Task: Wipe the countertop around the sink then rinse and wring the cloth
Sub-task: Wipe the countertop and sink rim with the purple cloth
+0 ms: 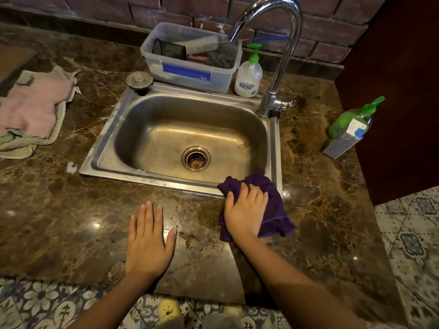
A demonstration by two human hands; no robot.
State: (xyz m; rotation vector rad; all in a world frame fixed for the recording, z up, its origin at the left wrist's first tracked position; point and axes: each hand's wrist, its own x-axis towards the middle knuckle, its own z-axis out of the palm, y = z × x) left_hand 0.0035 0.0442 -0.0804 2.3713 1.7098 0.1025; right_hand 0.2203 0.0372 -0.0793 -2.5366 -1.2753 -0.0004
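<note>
A red brick wall [99,8] stands above patterned floor tiles [411,233].

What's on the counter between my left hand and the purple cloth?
Nothing: in the head view, only bare brown marble countertop separates the flat left hand from the purple cloth.

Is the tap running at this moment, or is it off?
Off, as far as the view shows. No stream falls from the faucet spout, and the sink basin below holds no standing water around the open drain.
</note>
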